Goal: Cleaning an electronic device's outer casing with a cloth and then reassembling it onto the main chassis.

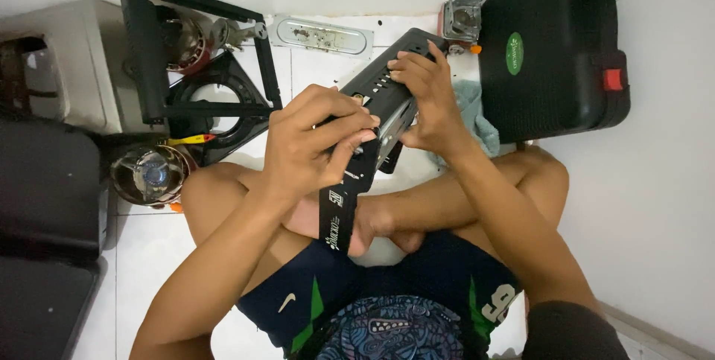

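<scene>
Both hands are clamped on the black stove body (372, 118), which I hold tilted above my crossed legs. My left hand (313, 144) wraps its lower half, fingers curled tight over the front edge near the white markings. My right hand (424, 99) grips the upper end, fingers spread across the vented top. Something metallic shows between my hands, though I cannot tell what it is.

A black stove frame (197, 55) with its round burner opening lies on the white tile floor to my left, and a shiny round burner part (151, 174) sits near my knee. A silver metal plate (320, 35) lies ahead by the wall. A black carry case (551, 47) stands to my right, with a blue-grey cloth (473, 114) just under my right hand.
</scene>
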